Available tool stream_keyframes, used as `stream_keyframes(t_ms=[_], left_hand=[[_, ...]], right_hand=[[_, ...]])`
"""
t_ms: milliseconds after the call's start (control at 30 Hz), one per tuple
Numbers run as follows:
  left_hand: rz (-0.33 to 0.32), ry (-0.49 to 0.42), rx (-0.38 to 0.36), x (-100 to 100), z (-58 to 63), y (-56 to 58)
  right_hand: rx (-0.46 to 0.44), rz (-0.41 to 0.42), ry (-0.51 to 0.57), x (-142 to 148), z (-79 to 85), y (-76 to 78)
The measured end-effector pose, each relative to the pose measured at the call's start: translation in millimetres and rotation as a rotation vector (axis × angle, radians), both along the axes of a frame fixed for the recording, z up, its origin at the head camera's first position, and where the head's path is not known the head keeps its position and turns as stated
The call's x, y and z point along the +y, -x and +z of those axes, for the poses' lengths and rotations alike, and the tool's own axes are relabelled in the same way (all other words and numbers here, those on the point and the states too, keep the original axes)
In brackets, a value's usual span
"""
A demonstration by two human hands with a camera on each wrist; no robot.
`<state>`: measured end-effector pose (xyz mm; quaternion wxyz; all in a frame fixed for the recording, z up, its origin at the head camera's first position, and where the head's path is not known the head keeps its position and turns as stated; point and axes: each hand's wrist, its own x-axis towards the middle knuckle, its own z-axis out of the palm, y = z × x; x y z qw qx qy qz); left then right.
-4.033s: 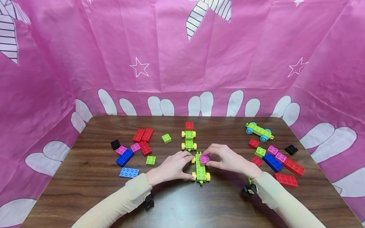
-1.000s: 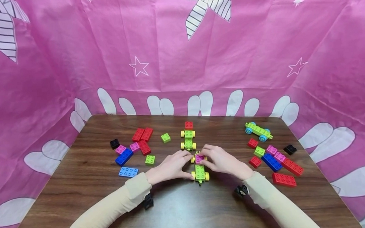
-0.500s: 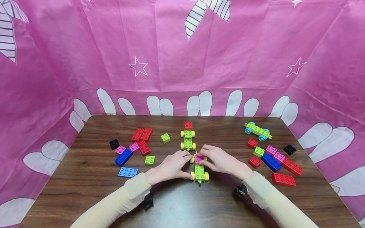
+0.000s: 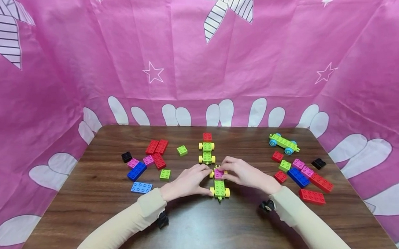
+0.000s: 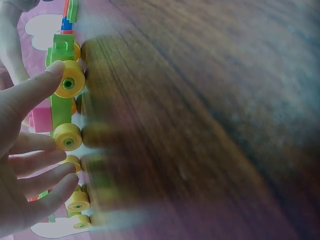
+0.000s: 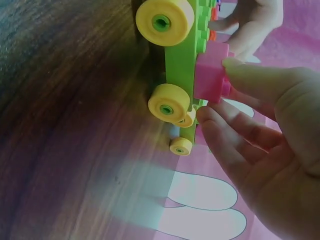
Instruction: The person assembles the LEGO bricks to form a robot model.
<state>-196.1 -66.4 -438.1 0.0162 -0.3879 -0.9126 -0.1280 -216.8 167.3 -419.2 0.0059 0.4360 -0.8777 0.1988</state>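
Observation:
A lime-green toy car base (image 4: 219, 188) with yellow wheels stands lengthwise between the hands. On its far end sits a pink building brick (image 4: 219, 173), studs up. My right hand (image 4: 247, 176) pinches this brick; the right wrist view has the thumb at a top corner of the pink brick (image 6: 211, 75) and fingertips by its far side. Along the base's left side, my left hand (image 4: 187, 181) rests with fingers spread. Its thumb touches the near yellow wheel (image 5: 71, 82), and its fingers lie by the far wheel (image 5: 68, 136).
Beyond the base stands another yellow-wheeled green car (image 4: 207, 153), a red brick (image 4: 207, 136) at its far end. Loose bricks lie left, including a light-blue one (image 4: 141, 187). More lie right, near a long red brick (image 4: 312, 196) and a blue-wheeled car (image 4: 283, 143). Pink cloth hangs behind.
Four seconds ago the right hand held the pink brick off the base's right edge; the brick has moved left into line on the base. The left hand stays put. Little differs over the last second.

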Motion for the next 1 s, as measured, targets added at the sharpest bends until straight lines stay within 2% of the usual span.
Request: stream_keyframes(t_ms=[200, 400, 533, 767, 1000], left_hand=[[0.005, 0.000, -0.012, -0.2, 0.0, 0.6], [0.005, -0.012, -0.013, -0.1, 0.3, 0.6], [0.004, -0.022, -0.015, 0.4, -0.1, 0.8], [0.025, 0.007, -0.033, 0.4, -1.1, 1.6], [0.020, 0.016, -0.057, 2.5, 0.4, 0.8]], right_hand=[[-0.069, -0.063, 0.034, 1.2, -0.4, 0.5], [-0.058, -0.121, 0.000, -0.6, 2.0, -1.1], [-0.042, -0.121, -0.021, -0.6, 3.6, -1.8], [-0.048, -0.126, 0.011, -1.0, 1.6, -2.5], [-0.011, -0.128, -0.005, -0.5, 1.9, -5.3]])
